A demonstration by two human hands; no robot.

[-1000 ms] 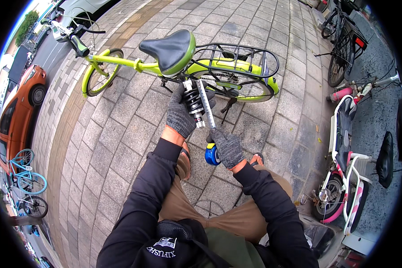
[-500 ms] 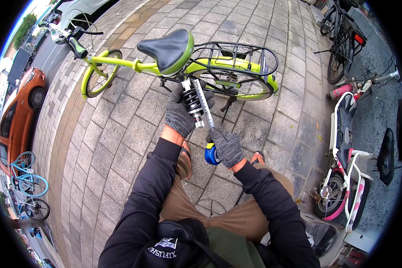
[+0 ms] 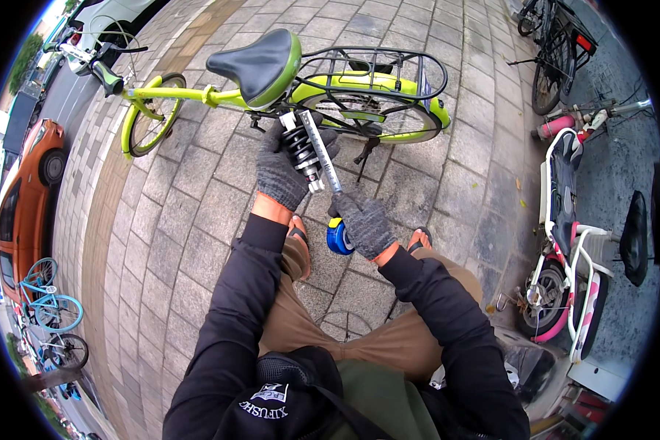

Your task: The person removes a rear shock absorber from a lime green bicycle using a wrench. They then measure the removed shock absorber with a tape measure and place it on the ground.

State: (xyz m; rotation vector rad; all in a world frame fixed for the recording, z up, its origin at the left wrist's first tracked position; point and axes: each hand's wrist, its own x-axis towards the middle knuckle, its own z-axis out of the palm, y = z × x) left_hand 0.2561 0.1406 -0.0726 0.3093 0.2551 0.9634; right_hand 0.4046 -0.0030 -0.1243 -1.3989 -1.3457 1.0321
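Note:
My left hand (image 3: 280, 172), in a grey knit glove, is wrapped round a bicycle shock absorber (image 3: 301, 150) with a black coil spring and silver ends. Alongside the shock lies the pulled-out blade (image 3: 321, 152) of a tape measure, its far end close to the shock's upper end. My right hand (image 3: 367, 224), gloved too, grips the tape measure near the blade's mouth. The blue case (image 3: 337, 238) with a yellow part hangs beneath the fingers. Just beyond both hands stands a lime-green bicycle (image 3: 235, 97) with a black saddle (image 3: 260, 64).
Grey paving slabs (image 3: 198, 242) lie underfoot. A white and pink scooter (image 3: 565, 242) stands on the right, with a black bicycle (image 3: 557, 62) beyond it. Along the road at left are an orange car (image 3: 29, 198) and a light-blue bicycle (image 3: 51, 301).
The bicycle, both hands, the shock absorber and the tape measure appear shifted slightly up and left in the view. Both grips look the same, and the blade still lies along the shock.

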